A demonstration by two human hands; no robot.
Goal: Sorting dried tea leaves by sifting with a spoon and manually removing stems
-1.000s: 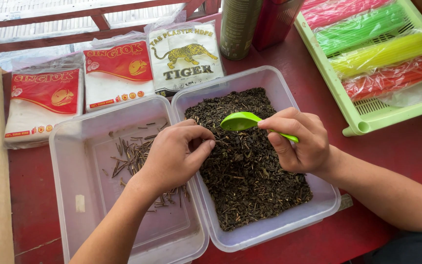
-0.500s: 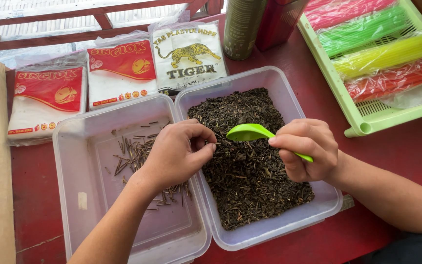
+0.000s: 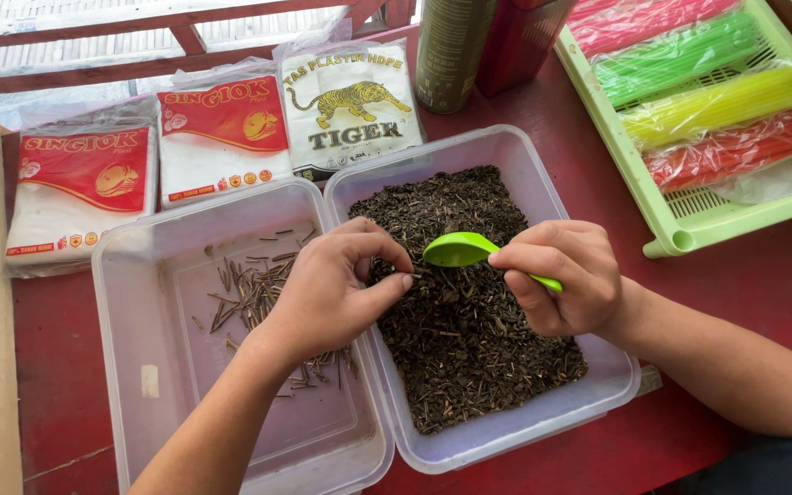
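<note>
Green spoon (image 3: 466, 249) in my right hand (image 3: 561, 280), over the tub of dark loose tea (image 3: 469, 302).

Right hand is closed around the spoon handle, bowl pointing left just above the tea. My left hand (image 3: 332, 293) has thumb and forefinger pinched on a thin stem at the tea's left edge, right beside the spoon tip. Left tub (image 3: 130, 367) holds a small scatter of picked stems (image 3: 249, 293). Both clear tubs sit touching on the red table (image 3: 744, 275); bagged packets (image 3: 222, 137) behind, green tray of coloured straws (image 3: 680, 234) to the right.
</note>
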